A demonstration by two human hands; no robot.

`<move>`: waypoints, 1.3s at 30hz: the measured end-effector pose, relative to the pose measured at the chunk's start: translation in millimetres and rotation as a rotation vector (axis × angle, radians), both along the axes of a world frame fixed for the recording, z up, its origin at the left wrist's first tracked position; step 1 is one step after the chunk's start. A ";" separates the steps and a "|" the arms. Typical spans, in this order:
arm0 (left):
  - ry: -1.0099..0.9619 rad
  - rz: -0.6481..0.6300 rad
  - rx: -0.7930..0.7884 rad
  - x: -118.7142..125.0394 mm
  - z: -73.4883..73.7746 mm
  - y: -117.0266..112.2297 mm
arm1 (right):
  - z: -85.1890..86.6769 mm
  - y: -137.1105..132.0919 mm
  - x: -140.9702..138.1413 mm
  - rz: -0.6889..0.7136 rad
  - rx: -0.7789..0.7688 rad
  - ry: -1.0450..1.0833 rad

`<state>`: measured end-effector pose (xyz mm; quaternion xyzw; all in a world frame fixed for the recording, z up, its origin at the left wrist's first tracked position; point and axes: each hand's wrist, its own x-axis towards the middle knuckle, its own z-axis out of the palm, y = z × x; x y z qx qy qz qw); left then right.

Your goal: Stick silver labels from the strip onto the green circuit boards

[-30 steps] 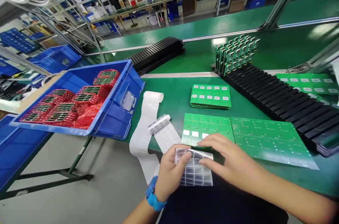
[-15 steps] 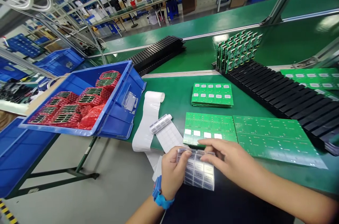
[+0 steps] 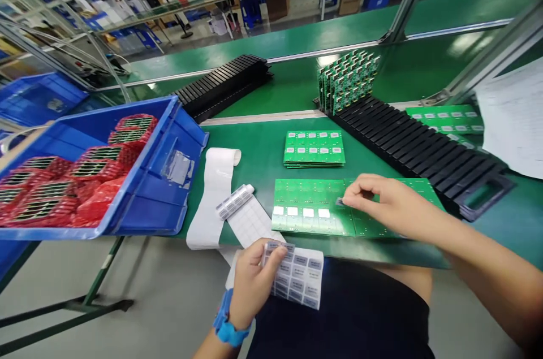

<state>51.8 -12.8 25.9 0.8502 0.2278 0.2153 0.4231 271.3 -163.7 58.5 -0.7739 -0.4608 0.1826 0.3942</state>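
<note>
My left hand (image 3: 251, 282) grips a sheet of small grey labels (image 3: 297, 275) over my lap, thumb across its top edge. My right hand (image 3: 384, 203) reaches over the green circuit board panel (image 3: 306, 209) at the table's front edge, with thumb and forefinger pinched on a single small label (image 3: 340, 201) just above the board. Several white labels sit in a row along the panel's near side. A second green panel lies under my right hand, mostly hidden.
A white label backing strip (image 3: 214, 195) curls left of the panel. A stack of labelled green boards (image 3: 314, 149) lies behind it. Black slotted racks (image 3: 418, 150) hold upright boards (image 3: 345, 79). A blue bin (image 3: 144, 189) of red-bagged parts stands left.
My right hand left the label sheet and moved forward onto the green panel with one label pinched. One more white label shows in the row. The view shifted right.
</note>
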 end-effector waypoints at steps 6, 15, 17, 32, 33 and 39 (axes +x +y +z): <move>0.006 -0.271 0.053 10.4 1.0 -5.7 | -18.7 0.6 13.3 0.074 -0.165 -0.197; 0.067 -0.239 0.054 14.8 4.1 -7.6 | -19.5 2.8 5.4 0.061 -0.190 -0.218; 0.092 -0.224 0.043 14.9 3.5 -7.7 | -22.5 3.4 1.3 0.041 -0.175 -0.314; 0.169 -0.137 -0.099 8.4 7.6 -13.9 | -14.3 -23.8 27.3 0.179 -0.114 0.065; 0.200 -0.134 -0.123 9.6 9.8 -15.1 | -17.1 -22.4 26.0 0.174 -0.121 0.056; 0.271 -0.106 -0.320 15.7 20.3 -17.7 | -21.8 -19.5 23.6 0.152 -0.148 -0.004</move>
